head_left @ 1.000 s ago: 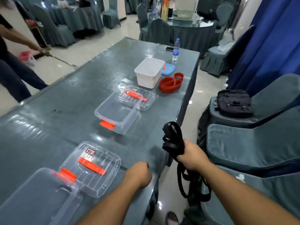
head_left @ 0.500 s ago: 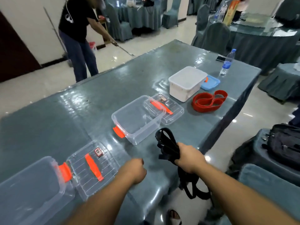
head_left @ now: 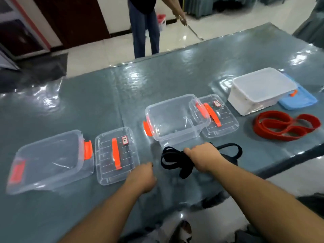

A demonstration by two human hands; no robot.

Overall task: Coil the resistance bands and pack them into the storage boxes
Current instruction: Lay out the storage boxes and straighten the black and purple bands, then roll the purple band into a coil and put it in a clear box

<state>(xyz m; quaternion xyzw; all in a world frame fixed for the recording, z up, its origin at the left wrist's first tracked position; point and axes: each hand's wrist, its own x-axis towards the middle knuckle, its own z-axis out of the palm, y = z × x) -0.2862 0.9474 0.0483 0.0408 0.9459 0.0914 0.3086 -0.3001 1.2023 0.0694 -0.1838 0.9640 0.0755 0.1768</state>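
My right hand (head_left: 204, 159) grips a bunched black resistance band (head_left: 172, 159) and holds it down on the table, just in front of an open clear box with orange latches (head_left: 177, 120). The band's loops stick out to both sides of the fist. My left hand (head_left: 142, 178) is a curled fist resting on the table to the left of the band, holding nothing. A red resistance band (head_left: 284, 126) lies loosely looped at the right. A second open clear box (head_left: 49, 161) sits at the left.
A clear lid (head_left: 115, 155) lies beside the left box, another clear lid (head_left: 219, 116) beside the middle box. A white box (head_left: 261, 89) sits on a blue lid (head_left: 298, 99) at the far right. A person (head_left: 143, 25) stands beyond the table's far edge.
My right hand has brought the black band from beyond the table's edge down onto the table before the middle box. The view has turned left toward the boxes.
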